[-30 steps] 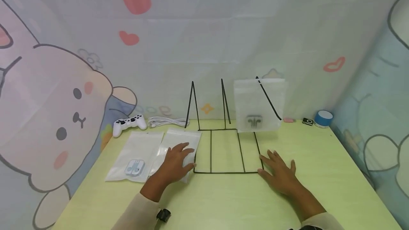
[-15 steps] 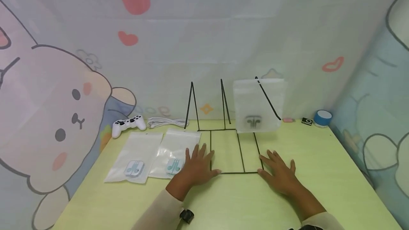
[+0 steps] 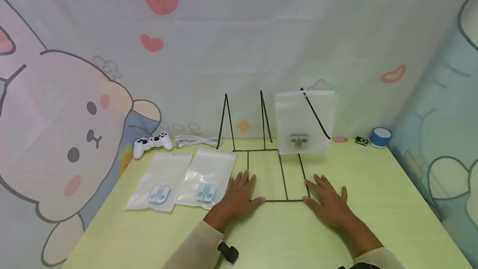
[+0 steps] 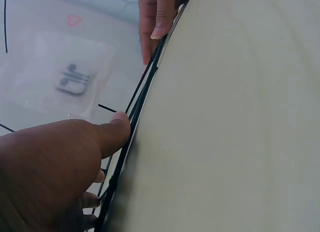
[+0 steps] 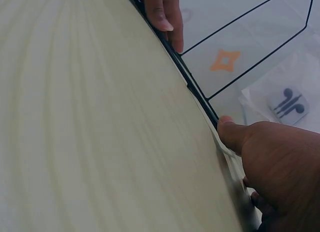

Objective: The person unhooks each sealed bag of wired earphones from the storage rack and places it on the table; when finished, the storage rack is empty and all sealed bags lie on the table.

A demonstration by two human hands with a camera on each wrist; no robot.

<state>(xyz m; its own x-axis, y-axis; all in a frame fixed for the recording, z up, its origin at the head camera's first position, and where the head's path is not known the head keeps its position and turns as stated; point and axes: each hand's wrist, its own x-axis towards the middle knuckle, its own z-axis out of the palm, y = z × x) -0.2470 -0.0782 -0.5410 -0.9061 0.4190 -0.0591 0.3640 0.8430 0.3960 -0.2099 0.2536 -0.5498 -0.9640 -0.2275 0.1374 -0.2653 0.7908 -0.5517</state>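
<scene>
A black wire display rack point(image 3: 282, 175) lies with its base on the table and its prongs rising at the back. A clear zip bag point(image 3: 304, 115) with earphones in a case point(image 3: 298, 140) hangs on its right prong. My left hand point(image 3: 239, 197) rests at the base's front left corner, fingers spread. At the front right corner my right hand point(image 3: 329, 203) rests likewise, fingers spread. Both wrist views show the thumbs touching the front wire point(image 4: 120, 162). Left of the rack, two zip bags point(image 3: 168, 167) point(image 3: 216, 165) lie flat, each with cased earphones.
Along the back left are a white game controller point(image 3: 152, 144) and a coiled white cable point(image 3: 196, 140). A pink eraser-like block point(image 3: 340, 139), a small black device point(image 3: 361, 140) and a blue-and-white cylinder point(image 3: 380, 137) stand back right. A printed cloth point(image 3: 231, 45) hangs behind.
My left hand has moved right, off the second flat bag and onto the rack's left corner, uncovering that bag's earphones. The right hand has stayed at the right corner.
</scene>
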